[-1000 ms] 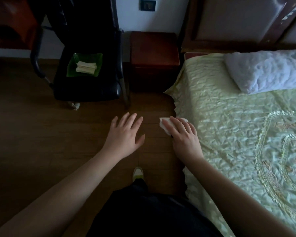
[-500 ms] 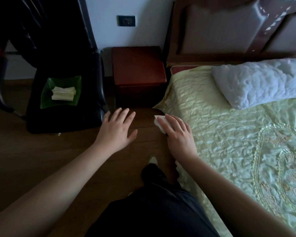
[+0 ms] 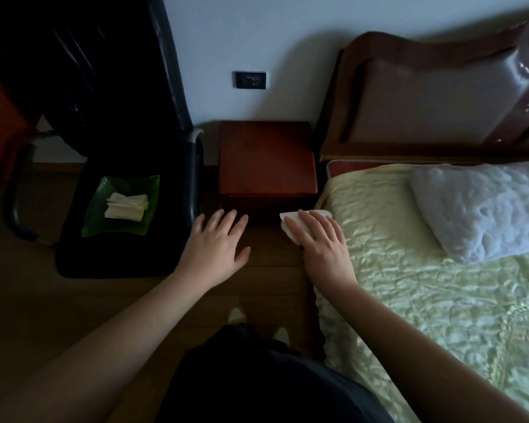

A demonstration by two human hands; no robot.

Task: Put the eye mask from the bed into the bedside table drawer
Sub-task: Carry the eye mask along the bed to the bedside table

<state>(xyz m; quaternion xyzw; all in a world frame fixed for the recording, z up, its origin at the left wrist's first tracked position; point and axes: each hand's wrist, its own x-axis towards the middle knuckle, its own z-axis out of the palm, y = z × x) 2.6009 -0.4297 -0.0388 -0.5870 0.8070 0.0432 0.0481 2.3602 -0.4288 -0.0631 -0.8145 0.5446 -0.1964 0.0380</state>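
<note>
Head view looks down at a dim bedroom where a person stands on a wooden floor (image 3: pixel 74 306) beside a bed (image 3: pixel 425 300). The right hand (image 3: pixel 319 242) carries a white eye mask (image 3: pixel 288 225); its fingers (image 3: pixel 300 228) lie flat over the mask with only the pale edge showing past the fingertips, so the hand holds it. The mask is off the bed, in the air at the bed's near corner and just in front of the bedside table (image 3: pixel 266 160), level with the table's right side. The left hand (image 3: pixel 219 245) is empty, palm down, fingers spread wide, reaching toward the dark front of the table; whether it touches the front I cannot tell. The table is a reddish-brown wooden box with a bare top, set between the bed and a black chair (image 3: pixel 126 239). Its drawer front is in shadow and appears closed. On the chair seat sits a green dish (image 3: pixel 98 222) holding a few folded white pieces (image 3: pixel 126 206). The bed has a pale yellow-green quilted cover, a white pillow (image 3: pixel 483 209) near the padded headboard (image 3: pixel 440 96), and a wall socket (image 3: pixel 250 80) is above the table. Two light shoe tips (image 3: pixel 237 315) show on the floor below the hands, above dark clothing.
</note>
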